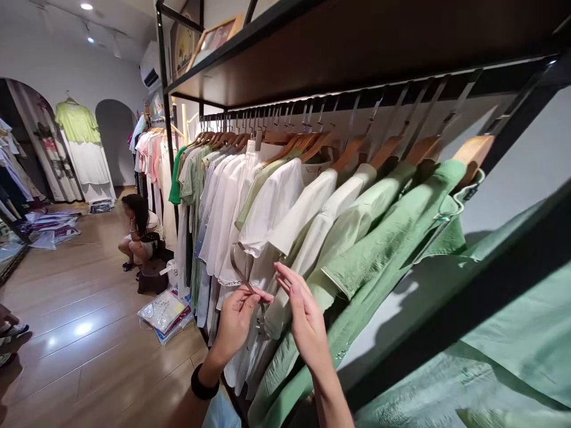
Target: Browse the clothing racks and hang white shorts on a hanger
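My left hand is closed in a pinch on a thin grey curved metal strip that looks like a hanger hook, held against the white shirts on the rail. A dark band sits on that wrist. Beside it, my right hand has its fingers stretched out, the tips resting by a pale green shirt; it holds nothing. The garments hang on wooden hangers from a black rail under a dark shelf.
A person crouches by the rack's far end beside a dark bag. Plastic-wrapped packets lie on the wood floor below the shirts. Packets are piled at far left. Someone's foot shows at the left edge.
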Motion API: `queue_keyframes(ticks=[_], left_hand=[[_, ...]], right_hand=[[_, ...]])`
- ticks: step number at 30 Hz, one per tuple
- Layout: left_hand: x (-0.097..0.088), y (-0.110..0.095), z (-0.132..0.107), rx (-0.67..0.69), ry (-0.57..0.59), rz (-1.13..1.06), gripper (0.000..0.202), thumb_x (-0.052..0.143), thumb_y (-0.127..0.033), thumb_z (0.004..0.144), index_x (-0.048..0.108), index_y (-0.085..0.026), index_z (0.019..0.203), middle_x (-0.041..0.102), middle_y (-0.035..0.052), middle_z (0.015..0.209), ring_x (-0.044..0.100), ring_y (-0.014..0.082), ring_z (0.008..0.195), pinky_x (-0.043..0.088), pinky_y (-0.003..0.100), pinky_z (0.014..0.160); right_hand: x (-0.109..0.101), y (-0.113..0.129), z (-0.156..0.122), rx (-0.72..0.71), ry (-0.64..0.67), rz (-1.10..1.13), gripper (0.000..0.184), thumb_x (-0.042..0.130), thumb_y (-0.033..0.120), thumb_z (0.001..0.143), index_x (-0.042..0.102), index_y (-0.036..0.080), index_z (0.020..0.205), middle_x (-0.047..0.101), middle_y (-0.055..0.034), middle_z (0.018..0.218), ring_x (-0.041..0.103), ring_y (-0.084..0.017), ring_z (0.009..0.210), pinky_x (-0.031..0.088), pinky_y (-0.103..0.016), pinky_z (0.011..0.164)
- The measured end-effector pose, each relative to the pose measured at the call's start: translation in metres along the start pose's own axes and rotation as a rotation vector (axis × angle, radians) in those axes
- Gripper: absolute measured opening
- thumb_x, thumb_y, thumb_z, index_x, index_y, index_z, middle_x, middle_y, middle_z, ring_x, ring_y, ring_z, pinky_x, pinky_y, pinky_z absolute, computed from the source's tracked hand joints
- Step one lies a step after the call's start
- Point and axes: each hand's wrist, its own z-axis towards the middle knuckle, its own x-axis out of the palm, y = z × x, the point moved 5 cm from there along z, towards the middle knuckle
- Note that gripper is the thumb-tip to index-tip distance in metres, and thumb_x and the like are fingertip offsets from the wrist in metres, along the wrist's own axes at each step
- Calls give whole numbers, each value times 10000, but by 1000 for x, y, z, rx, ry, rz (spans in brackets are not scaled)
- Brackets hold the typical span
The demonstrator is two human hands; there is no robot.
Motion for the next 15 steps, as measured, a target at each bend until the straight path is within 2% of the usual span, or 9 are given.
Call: queue_keyframes(ticks=[3,6,8,10,11,13,14,15], left_hand=[[-4,0,25,97,-33,14,282,564,-405,939,699,-162,891,726,111,1083,683,204,1023,536,320,946],[-7,-1,55,214,-22,14,262,513,-335,973,703,-173,891,688,105,1186,636,203,1143,509,321,1001],[-11,-1,77,275,-5,-25,258,487,-291,986,696,-177,886,702,96,1142,633,193,1145,504,319,1010],[-16,2,100,295,38,-106,236,481,-261,988,681,-180,892,720,79,1065,676,175,1043,537,301,947],[-18,4,113,292,79,-156,220,483,-251,987,674,-182,903,724,68,1027,694,164,975,557,287,893],[-26,10,137,267,204,-246,188,497,-238,982,672,-189,935,718,47,969,705,144,861,575,261,798],[-31,13,149,247,283,-276,182,502,-234,980,675,-191,946,713,40,944,703,138,827,575,256,775],[-37,15,160,228,363,-293,180,508,-233,978,681,-191,949,709,35,912,699,134,808,571,253,770]], right_hand=[[4,-24,18,65,-27,23,510,354,502,1011,482,265,1444,404,-58,1537,370,-194,1426,320,-421,1202],[10,-45,38,99,-45,-55,572,353,522,1004,338,287,1526,269,-25,1606,244,-189,1487,232,-439,1240],[9,-54,50,93,-124,-148,624,364,528,997,219,311,1563,179,-1,1633,182,-191,1505,221,-453,1243],[4,-54,57,72,-246,-243,653,371,529,989,167,321,1573,203,-9,1626,249,-215,1486,277,-484,1221],[2,-49,58,71,-300,-296,627,381,522,985,227,325,1560,288,-23,1598,343,-234,1446,326,-501,1198],[1,-30,61,74,-428,-430,491,432,491,970,470,340,1435,524,-43,1441,542,-265,1290,429,-526,1132],[3,-16,64,89,-474,-515,386,479,456,958,584,354,1315,598,-38,1353,590,-270,1227,457,-526,1112],[5,3,68,63,-584,-610,311,525,424,941,632,372,1228,637,-33,1284,605,-275,1199,475,-530,1097]])
